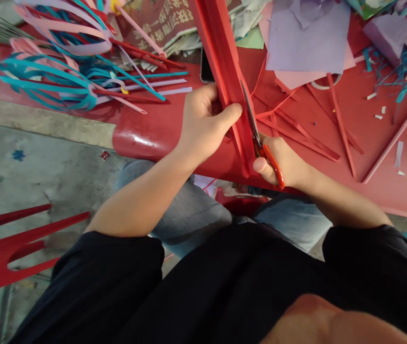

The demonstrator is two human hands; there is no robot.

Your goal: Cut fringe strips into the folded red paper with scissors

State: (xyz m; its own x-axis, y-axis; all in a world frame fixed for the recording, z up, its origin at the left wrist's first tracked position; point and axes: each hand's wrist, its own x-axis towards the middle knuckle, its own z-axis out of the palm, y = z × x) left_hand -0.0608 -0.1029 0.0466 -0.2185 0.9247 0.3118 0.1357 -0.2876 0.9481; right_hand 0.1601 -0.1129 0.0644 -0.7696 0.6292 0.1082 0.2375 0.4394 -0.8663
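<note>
A long folded piece of red paper (221, 52) runs from the top of the view down to the table's front edge. My left hand (203, 117) pinches it near its lower part, thumb on top. In my right hand (282, 160) is a pair of scissors (252, 112) with orange handles, my thumb through one loop. The blades lie along the paper's right edge and point away from me. A narrow flap of paper hangs at that edge, close to the blades. Several cut red paper strips (300, 131) lie to the right of the scissors.
Striped paper lanterns (48, 79) in teal and pink lie at the left. Purple paper sheets (302, 36), a tape roll (327, 82) and teal scraps (386, 69) are at the back right. A phone (206, 67) shows behind my left hand. A red stool (13, 253) stands on the floor.
</note>
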